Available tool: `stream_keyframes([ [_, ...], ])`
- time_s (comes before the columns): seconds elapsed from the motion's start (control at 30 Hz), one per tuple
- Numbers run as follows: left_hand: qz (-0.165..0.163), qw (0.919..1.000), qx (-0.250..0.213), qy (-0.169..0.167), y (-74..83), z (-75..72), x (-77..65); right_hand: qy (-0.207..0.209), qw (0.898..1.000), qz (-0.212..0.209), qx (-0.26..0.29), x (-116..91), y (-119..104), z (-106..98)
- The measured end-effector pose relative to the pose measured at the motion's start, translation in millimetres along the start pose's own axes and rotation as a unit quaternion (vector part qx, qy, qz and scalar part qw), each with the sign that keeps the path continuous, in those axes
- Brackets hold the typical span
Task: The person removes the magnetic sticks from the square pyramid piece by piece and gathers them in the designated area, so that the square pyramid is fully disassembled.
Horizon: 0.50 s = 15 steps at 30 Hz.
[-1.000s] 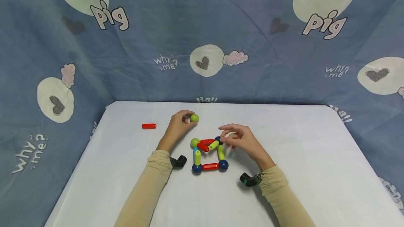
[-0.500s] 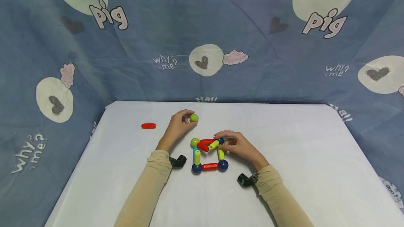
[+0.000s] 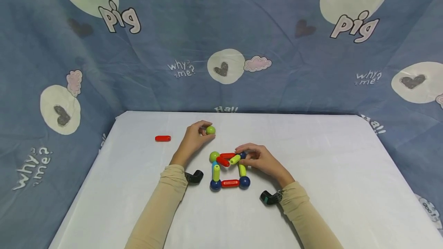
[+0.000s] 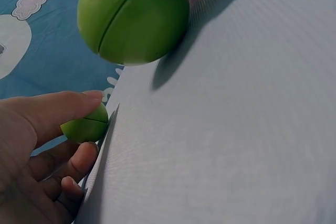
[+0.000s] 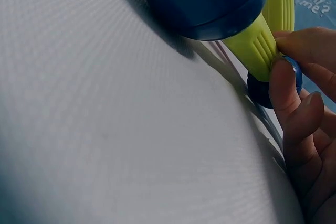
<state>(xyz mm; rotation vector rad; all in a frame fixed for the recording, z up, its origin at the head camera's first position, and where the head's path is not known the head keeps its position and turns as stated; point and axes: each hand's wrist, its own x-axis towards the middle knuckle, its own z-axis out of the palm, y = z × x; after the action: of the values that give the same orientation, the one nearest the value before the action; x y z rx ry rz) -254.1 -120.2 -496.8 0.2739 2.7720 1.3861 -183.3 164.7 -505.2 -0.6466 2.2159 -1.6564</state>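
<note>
My left hand (image 3: 195, 140) pinches a loose green ball (image 3: 210, 130) between thumb and fingers, behind the build; the left wrist view shows this green ball (image 4: 86, 127) close over the table. In front of me stands a four-cornered frame of magnetic rods and balls. A green ball (image 3: 214, 156) marks its far left corner, dark blue balls the others. My right hand (image 3: 262, 159) grips the far right blue ball (image 5: 260, 90), fingertips beside the yellow-green side rod (image 5: 257, 48). Another yellow-green rod (image 3: 235, 159) and a red rod (image 3: 223, 161) rise from the far corners.
A loose red rod (image 3: 163, 138) lies at the left on the white table (image 3: 328, 156). At the near side, a red rod (image 3: 230, 183) joins two blue balls, with a yellow-green rod (image 3: 216, 173) on the left one. A patterned blue cloth (image 3: 166, 95) hangs behind.
My right hand has moved left and down, from hovering at the far right blue ball to gripping it. My left hand, still with the green ball, has shifted very slightly left.
</note>
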Motion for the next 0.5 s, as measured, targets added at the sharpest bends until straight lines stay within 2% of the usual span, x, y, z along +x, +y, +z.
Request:
stream_keyframes([
  [0.33,0.0,1.0,-0.009,-0.003,2.6,-2.9,-1.4,0.0,1.0,-0.001,0.003,-0.2,-1.2,-1.0],
  [0.5,0.002,1.0,0.001,-0.008,2.7,-4.7,-3.9,-0.001,1.0,-0.005,0.004,-0.9,-0.7,-0.8],
])
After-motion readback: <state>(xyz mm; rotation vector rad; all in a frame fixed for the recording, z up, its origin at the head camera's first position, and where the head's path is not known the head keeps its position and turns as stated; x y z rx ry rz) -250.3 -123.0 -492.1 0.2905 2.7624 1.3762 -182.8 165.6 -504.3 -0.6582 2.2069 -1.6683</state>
